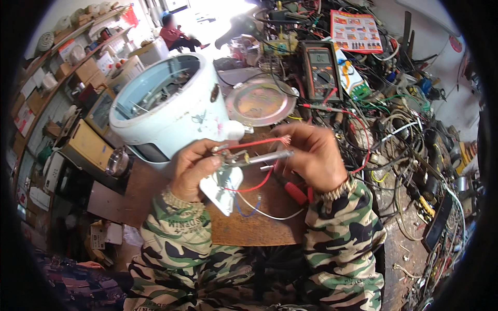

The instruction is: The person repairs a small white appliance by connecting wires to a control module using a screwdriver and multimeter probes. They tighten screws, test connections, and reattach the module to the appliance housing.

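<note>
My left hand (194, 168) pinches a small metal fitting (224, 154) between thumb and fingers. From it a red wire (254, 142) runs right to a frayed bare copper end, and a silver rod (270, 157) points toward my right hand. A white plastic plate (223, 192) hangs below the left hand, with red, white and blue wires about it. My right hand (316, 158) is curled and blurred by motion beside the rod's tip and the frayed wire end; its grip is unclear. Just under it lies a red-handled tool (295, 193), partly hidden.
A pale blue round appliance housing (166, 114) stands at the left on the brown bench (259, 228). Behind the hands are a round metal plate (261, 101) and a multimeter (321, 70) with a red probe (324, 108). Tangled cables (404, 155) fill the right; a person (179, 36) sits far back.
</note>
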`<state>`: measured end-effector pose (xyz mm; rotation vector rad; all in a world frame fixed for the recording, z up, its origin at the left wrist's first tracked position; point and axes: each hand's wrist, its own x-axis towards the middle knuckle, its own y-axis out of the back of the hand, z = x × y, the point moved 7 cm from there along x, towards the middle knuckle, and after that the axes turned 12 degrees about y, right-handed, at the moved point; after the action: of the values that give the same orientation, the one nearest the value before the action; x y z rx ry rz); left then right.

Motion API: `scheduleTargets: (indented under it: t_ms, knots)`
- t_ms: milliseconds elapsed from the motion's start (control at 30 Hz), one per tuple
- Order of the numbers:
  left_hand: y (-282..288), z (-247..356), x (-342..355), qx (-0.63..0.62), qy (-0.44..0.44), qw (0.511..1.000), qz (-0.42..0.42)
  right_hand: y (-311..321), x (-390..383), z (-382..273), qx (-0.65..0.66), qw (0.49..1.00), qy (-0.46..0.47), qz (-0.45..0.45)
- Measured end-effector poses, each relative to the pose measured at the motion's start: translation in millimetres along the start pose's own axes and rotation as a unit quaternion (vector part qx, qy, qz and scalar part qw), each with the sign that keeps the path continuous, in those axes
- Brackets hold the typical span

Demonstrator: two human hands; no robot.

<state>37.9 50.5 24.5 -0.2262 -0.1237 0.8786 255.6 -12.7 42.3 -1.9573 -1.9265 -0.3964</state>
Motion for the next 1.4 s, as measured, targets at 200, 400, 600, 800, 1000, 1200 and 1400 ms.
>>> scheduleTargets:
  t_ms: [200,400,600,800,1000,1200,1400]
  knots:
    - [6.2,8.0,-6.2,0.099,-0.019,0.993,-0.058,65.2,-0.1,4.6,-0.256,0.946,0.061,0.189]
    - [19.8,-10.1,-9.0,0.092,0.122,0.987,-0.048,42.7,2.7,8.3,-0.521,0.851,0.048,-0.036]
    - [23.3,-32.9,4.3,-0.014,0.134,0.988,-0.069,50.0,-11.7,23.1,-0.592,0.8,0.042,-0.093]
    - [17.9,-32.7,4.5,-0.029,0.141,0.988,-0.063,55.7,-10.9,27.3,-0.582,0.808,0.029,-0.084]
    - [27.2,-36.1,5.6,-0.019,0.122,0.988,-0.096,52.0,-3.5,5.2,-0.438,0.899,0.01,-0.013]
    - [18.7,-29.2,5.2,0.005,0.131,0.987,-0.095,43.9,-6.0,-9.3,-0.328,0.939,0.1,-0.003]
    - [22.6,-27.4,0.7,0.032,0.097,0.992,-0.069,31.0,-2.2,-21.9,-0.309,0.94,0.141,-0.029]
